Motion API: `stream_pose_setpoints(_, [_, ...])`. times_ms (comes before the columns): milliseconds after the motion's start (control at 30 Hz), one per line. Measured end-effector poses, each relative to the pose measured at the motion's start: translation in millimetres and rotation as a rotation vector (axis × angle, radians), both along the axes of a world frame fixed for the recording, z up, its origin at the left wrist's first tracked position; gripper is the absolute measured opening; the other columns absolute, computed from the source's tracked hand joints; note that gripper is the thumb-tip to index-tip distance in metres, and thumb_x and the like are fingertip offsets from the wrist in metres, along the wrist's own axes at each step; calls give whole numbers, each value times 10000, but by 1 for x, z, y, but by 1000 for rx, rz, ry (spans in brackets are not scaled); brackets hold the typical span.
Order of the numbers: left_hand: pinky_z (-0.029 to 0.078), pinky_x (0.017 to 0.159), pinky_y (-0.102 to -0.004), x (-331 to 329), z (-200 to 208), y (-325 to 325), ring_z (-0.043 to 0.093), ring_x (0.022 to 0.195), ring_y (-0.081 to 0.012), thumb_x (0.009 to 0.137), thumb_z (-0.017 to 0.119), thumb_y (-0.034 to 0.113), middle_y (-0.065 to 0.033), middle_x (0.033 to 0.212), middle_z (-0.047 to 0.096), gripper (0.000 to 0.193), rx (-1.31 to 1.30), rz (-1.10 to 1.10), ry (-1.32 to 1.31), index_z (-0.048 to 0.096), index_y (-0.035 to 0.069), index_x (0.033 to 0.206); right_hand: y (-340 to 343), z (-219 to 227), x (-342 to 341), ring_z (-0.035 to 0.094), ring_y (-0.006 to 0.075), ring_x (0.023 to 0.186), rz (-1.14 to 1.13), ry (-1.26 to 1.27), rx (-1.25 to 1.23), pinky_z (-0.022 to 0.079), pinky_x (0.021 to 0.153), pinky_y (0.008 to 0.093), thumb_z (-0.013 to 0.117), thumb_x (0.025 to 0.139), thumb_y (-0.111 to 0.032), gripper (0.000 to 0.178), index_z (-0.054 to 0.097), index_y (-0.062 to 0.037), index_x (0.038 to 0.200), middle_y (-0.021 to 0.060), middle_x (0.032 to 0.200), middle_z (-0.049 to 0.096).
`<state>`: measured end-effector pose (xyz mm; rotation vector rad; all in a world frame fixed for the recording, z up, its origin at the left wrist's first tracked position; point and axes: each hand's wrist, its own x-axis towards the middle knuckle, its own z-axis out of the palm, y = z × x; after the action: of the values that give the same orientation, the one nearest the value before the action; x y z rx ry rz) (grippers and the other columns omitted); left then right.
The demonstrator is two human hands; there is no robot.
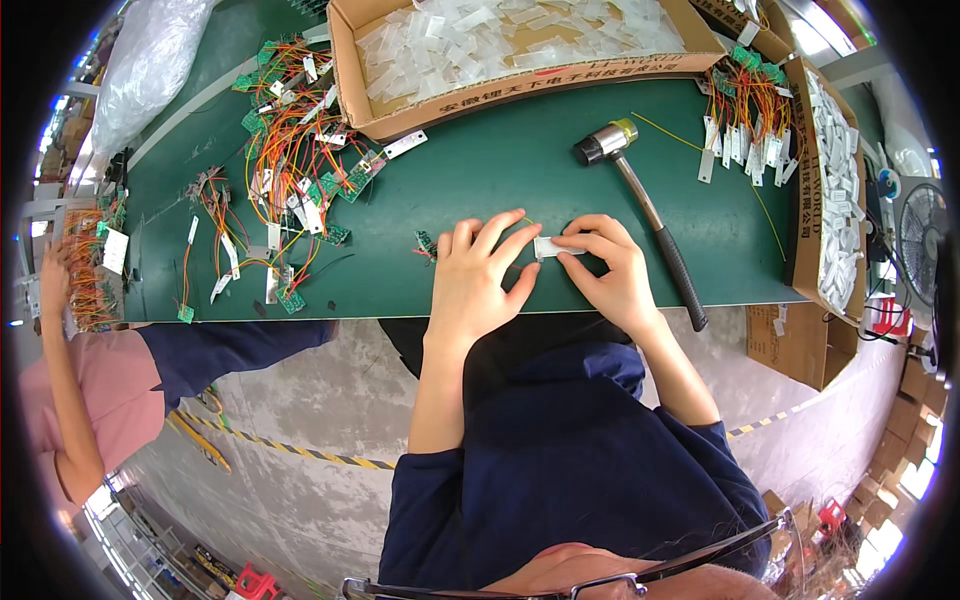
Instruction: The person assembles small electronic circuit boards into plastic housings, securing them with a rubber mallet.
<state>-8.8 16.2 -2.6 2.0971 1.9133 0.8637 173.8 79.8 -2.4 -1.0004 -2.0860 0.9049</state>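
Near the table's front edge, my right hand (pixel 612 272) pinches a small whitish plastic casing (pixel 546 247) between thumb and fingers. To its left is my left hand (pixel 478 278), palm down, fingers bent and index fingertip close to the casing's left end. The thumb stands a little apart from the index finger. What lies beneath these fingers is mostly hidden. A small green circuit board (pixel 424 242) with short red wires pokes out on the left hand's outer side, and a bit of yellow wire shows beyond its fingertips.
A hammer (pixel 645 200) lies right of my hands. Wired circuit boards (pixel 290 150) are heaped at left, others (pixel 750 100) at far right. An open carton (pixel 530 85) of clear plastic pieces stands behind; another carton (pixel 800 190) holds white pieces. A co-worker's arm (pixel 65 370) works at far left.
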Motion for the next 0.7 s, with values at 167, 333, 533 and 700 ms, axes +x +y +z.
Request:
stream_pose_setpoints(167, [385,852,-361,-1,0,0,504,1003,-225,743,736,208,51,1253,585,401,0,-5,-2,676,202,1140,-6,25,7,616,235,918,-113,53,-10,495,805,320,690,768,32,192,705,-43,944,93,978,628])
stream_pose_setpoints(333, [383,862,-367,-1,-3,-1,504,1006,-227,757,726,211,50,1261,582,385,-10,-5,-8,677,198,1138,-15,34,68,572,289,975,-407,-434,424,491,822,376,653,845,-49,317,616,-7,1157,137,1108,584])
stream_pose_setpoints(533, [378,870,-359,0,1,-1,503,1010,-227,761,722,217,55,1256,582,390,-3,-12,-2,672,198,1147,-22,16,89,545,306,1023,-370,-716,269,493,828,410,619,894,-134,400,533,16,1254,138,1147,547])
stream_pose_setpoints(700, [376,873,-357,-1,-1,-1,504,1004,-224,759,718,217,56,1244,583,399,10,-21,-4,668,200,1155,-11,30,92,601,402,935,-360,-627,63,498,793,456,535,937,-93,359,473,-1,1279,194,1054,594])
